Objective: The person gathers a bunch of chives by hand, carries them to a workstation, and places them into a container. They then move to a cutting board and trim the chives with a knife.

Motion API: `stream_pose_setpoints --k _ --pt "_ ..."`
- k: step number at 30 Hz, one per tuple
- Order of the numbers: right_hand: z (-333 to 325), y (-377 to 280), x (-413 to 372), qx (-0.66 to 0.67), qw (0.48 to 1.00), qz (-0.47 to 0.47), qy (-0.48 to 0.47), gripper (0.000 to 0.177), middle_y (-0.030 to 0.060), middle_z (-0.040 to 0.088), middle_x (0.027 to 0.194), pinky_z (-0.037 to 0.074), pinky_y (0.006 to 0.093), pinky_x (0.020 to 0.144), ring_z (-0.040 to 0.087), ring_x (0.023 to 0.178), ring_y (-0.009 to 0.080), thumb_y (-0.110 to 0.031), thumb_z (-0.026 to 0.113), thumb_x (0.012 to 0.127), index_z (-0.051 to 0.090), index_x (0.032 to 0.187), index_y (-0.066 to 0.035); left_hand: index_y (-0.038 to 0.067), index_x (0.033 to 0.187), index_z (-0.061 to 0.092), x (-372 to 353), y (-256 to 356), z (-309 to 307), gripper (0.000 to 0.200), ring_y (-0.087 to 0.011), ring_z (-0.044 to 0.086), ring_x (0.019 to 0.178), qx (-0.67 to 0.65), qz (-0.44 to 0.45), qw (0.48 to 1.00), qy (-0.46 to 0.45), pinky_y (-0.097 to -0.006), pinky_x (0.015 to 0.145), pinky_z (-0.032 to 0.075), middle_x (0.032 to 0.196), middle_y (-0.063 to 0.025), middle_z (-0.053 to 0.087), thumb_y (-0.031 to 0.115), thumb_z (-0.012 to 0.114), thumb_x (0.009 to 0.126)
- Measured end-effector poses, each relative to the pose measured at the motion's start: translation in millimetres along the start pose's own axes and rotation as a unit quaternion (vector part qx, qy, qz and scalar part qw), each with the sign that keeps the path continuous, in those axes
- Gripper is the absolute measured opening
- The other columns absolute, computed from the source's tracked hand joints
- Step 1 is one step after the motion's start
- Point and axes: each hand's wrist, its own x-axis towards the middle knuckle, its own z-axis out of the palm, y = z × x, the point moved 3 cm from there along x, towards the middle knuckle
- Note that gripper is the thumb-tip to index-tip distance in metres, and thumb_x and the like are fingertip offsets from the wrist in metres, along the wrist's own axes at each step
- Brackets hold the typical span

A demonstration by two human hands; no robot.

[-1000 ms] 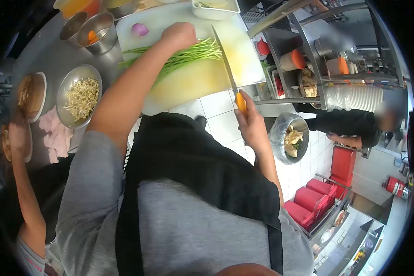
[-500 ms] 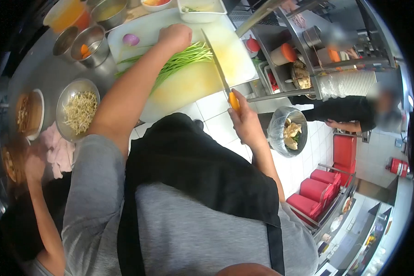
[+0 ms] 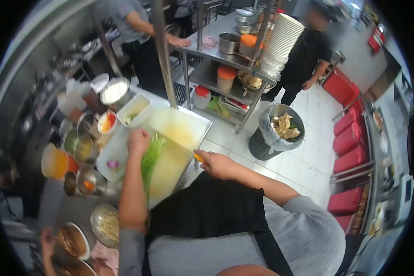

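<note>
My right hand (image 3: pixel 216 164) is closed around the yellow handle of a kitchen knife (image 3: pixel 198 158). Its blade extends left over the white cutting board (image 3: pixel 195 124), towards a bunch of long green stalks (image 3: pixel 150 163). My left hand (image 3: pixel 139 140) is curled into a fist at the far end of the stalks; whatever its fingers hold is hidden. A piece of purple onion (image 3: pixel 113 164) lies on the board left of my left forearm. At the board's far edge stands a white rectangular container (image 3: pixel 134 110) with chopped greens.
Bean sprouts fill a metal bowl (image 3: pixel 106 224) left of my elbow; another person's hand (image 3: pixel 47 241) is beyond it. Metal bowls (image 3: pixel 88 180) and an orange-filled tub (image 3: pixel 55 161) line the left. A lined bin (image 3: pixel 280 131) and steel shelf (image 3: pixel 207 76) stand ahead right; people stand behind.
The view has swung, showing more of the room ahead. The knife remains in my right hand and my left fist remains by the green stalks.
</note>
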Motion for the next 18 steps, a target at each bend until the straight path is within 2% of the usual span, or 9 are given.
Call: stream_pose_setpoints --k 4,6,8,10,12,15,18 --pt "3.1 6.9 0.7 0.002 1.0 -0.007 0.003 0.048 0.0241 0.061 0.094 0.046 0.0495 0.076 0.059 0.088 0.0414 -0.022 0.053 0.088 0.038 0.131 -0.009 0.009 0.077 0.068 5.5 -0.5 31.2 0.009 -0.0284 0.064 0.069 -0.074 0.068 0.994 -0.048 -0.04 0.068 0.05 0.073 -0.012 0.065 0.018 0.066 0.075" --pt "5.3 5.5 -0.9 0.003 1.0 -0.001 -0.003 0.048 0.0239 0.061 0.095 0.046 0.0492 0.076 0.059 0.088 0.0411 -0.022 0.053 0.087 0.039 0.131 -0.009 0.009 0.087 0.069 1.8 -4.9 31.3 0.015 -0.0277 0.063 0.075 -0.071 0.051 0.995 -0.056 -0.0392 0.072 0.05 0.079 -0.0116 0.065 0.019 0.067 0.077" --pt "3.7 8.2 -0.5 0.004 1.0 -0.002 -0.001 0.048 0.0236 0.061 0.096 0.046 0.0488 0.077 0.059 0.089 0.0409 -0.022 0.053 0.087 0.039 0.131 -0.009 0.008 0.109 0.062 -19.1 5.1 6.8 0.038 -0.0295 0.059 0.094 -0.061 0.081 0.995 -0.021 -0.0392 0.081 0.047 0.099 -0.0135 0.063 0.026 0.07 0.076" --pt "8.0 12.2 0.3 0.016 1.0 -0.009 0.004 0.048 0.0234 0.061 0.097 0.046 0.0484 0.078 0.059 0.09 0.0405 -0.022 0.053 0.087 0.039 0.131 -0.01 0.005 0.127 0.048 -42.4 4.3 -8.7 0.07 -0.0325 0.05 0.11 -0.005 0.145 0.989 0.013 -0.0396 0.09 0.043 0.116 -0.017 0.054 0.038 0.074 0.071" --pt "5.8 10.1 -2.7 0.009 1.0 0.001 -0.011 0.047 0.0233 0.061 0.099 0.046 0.0479 0.079 0.059 0.092 0.04 -0.023 0.053 0.087 0.04 0.131 -0.01 0.003 0.133 0.039 -67.3 5.9 -15.4 0.092 -0.0337 0.047 0.113 0.108 0.105 0.987 -0.052 -0.0445 0.099 0.036 0.119 -0.0194 0.05 0.05 0.077 0.063" --pt "-1.4 10.1 -1.5 -0.008 1.0 0.01 -0.017 0.047 0.0226 0.061 0.102 0.046 0.0475 0.08 0.059 0.094 0.0393 -0.024 0.052 0.088 0.04 0.131 -0.011 0.004 0.134 0.039 -87.5 4.5 -17.4 0.1 -0.0328 0.046 0.113 0.165 0.143 0.975 -0.05 -0.049 0.103 0.028 0.12 -0.0185 0.048 0.056 0.077 0.058" --pt "2.3 4.9 -9.3 -0.025 0.999 0.021 -0.016 0.047 0.0217 0.061 0.102 0.046 0.0475 0.08 0.06 0.093 0.039 -0.025 0.052 0.089 0.039 0.132 -0.012 0.005 0.138 0.033 -90.1 1.9 -16.3 0.109 -0.0333 0.043 0.117 0.172 0.119 0.975 -0.079 -0.0521 0.105 0.023 0.124 -0.0186 0.045 0.059 0.077 0.055"
